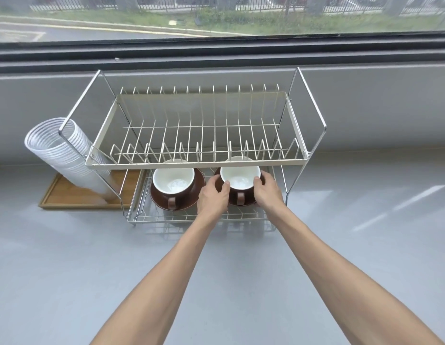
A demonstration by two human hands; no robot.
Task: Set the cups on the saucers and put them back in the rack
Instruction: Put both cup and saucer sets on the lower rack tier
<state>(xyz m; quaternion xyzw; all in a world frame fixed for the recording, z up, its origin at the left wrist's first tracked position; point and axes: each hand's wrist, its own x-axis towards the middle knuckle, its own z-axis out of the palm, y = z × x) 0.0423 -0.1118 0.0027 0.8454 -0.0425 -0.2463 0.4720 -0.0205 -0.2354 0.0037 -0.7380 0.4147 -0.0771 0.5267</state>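
A two-tier wire dish rack stands on the grey counter. On its lower shelf a brown cup with a white inside sits on a brown saucer at the left. To its right is a second brown cup, its handle facing me. My left hand grips this cup's left side and my right hand its right side. The saucer under it is mostly hidden by my hands, with only a dark edge showing at the back left.
A tilted stack of clear plastic cups rests on a wooden tray left of the rack. The upper rack tier with its plate dividers overhangs the cups. A window ledge runs behind.
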